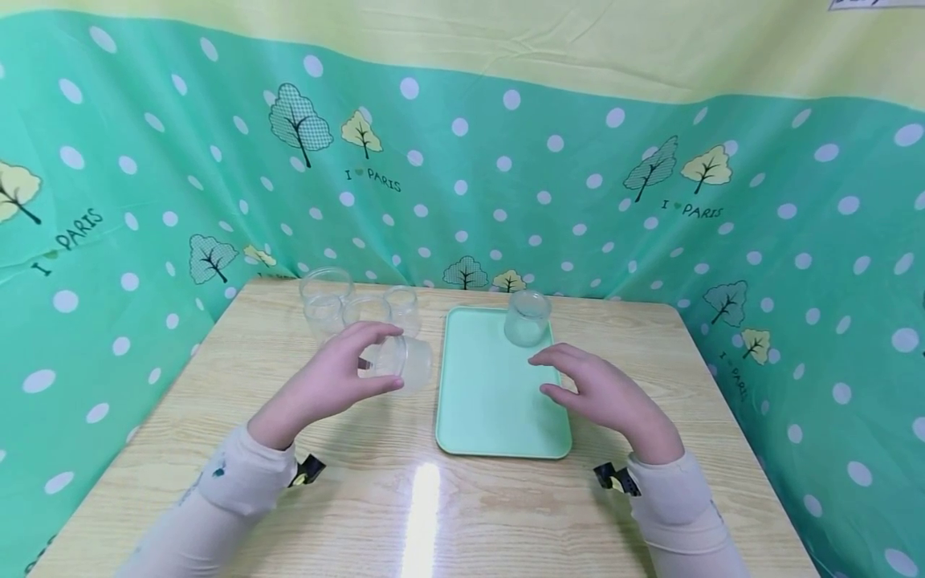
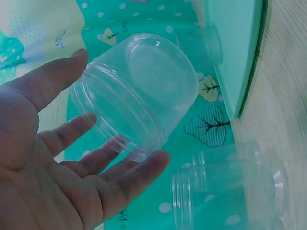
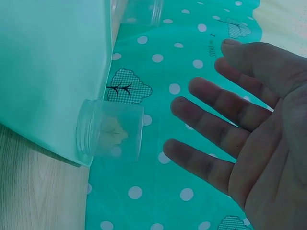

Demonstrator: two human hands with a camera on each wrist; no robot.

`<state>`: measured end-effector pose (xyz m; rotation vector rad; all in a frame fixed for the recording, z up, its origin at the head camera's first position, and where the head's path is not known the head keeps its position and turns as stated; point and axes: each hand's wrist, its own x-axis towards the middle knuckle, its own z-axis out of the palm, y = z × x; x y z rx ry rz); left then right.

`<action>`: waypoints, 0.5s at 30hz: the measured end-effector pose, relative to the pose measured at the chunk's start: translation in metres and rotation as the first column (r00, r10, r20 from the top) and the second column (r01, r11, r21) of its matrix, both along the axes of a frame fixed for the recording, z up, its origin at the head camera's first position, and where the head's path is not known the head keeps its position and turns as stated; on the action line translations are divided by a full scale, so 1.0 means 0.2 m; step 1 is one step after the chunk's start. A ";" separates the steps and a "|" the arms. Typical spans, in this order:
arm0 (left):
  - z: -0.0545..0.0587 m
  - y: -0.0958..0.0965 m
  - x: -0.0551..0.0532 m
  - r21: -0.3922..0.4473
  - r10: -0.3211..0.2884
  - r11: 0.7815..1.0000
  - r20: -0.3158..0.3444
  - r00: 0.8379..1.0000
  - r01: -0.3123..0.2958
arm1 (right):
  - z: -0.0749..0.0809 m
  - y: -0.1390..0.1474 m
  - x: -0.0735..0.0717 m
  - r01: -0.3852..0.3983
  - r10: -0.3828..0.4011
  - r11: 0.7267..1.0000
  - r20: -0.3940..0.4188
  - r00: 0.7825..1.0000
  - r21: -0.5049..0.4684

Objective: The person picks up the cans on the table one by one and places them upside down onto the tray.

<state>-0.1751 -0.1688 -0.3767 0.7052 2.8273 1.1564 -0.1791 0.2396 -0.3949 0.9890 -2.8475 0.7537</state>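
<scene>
My left hand (image 1: 328, 379) grips a clear plastic jar (image 1: 416, 364) between thumb and fingers, left of the green tray (image 1: 499, 417). In the left wrist view this jar (image 2: 158, 76) lies tilted, its threaded rim towards the palm and its base facing away. My right hand (image 1: 600, 387) hovers by the tray's right edge, fingers spread and holding nothing. Another clear jar (image 1: 527, 319) stands mouth down on the tray's back right corner. The right wrist view shows that jar's (image 3: 115, 132) threaded rim against the tray, apart from the fingers.
Several clear jars of differing sizes, among them a large jar (image 1: 325, 281) and a small jar (image 1: 401, 309), stand together at the back left of the wooden table (image 1: 506, 514). A green dotted curtain (image 1: 462, 177) hangs behind and along the sides.
</scene>
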 end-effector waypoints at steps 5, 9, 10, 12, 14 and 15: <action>-0.02 0.02 0.01 0.042 -0.013 0.999 -0.007 1.000 0.013 | 0.00 0.00 0.00 0.004 -0.004 1.000 -0.027 1.000 0.004; -0.03 0.03 0.01 0.071 -0.031 0.997 -0.022 0.999 0.032 | 0.00 0.00 0.00 0.004 -0.004 1.000 -0.032 0.999 0.013; -0.03 0.03 0.01 0.077 -0.036 0.996 -0.025 0.999 0.038 | 0.01 0.00 0.00 0.004 -0.004 1.000 -0.031 1.000 0.012; -0.04 0.04 0.01 0.089 -0.045 0.995 -0.028 0.999 0.048 | 0.01 -0.01 0.00 0.005 -0.005 1.000 -0.034 0.999 0.008; -0.04 0.04 0.01 0.097 -0.053 0.994 -0.032 0.998 0.056 | 0.01 -0.01 0.00 0.007 -0.007 1.000 -0.042 0.999 0.006; -0.05 0.05 0.01 0.098 -0.057 0.993 -0.034 0.998 0.060 | 0.01 -0.01 0.01 0.010 -0.010 1.000 -0.048 0.999 0.004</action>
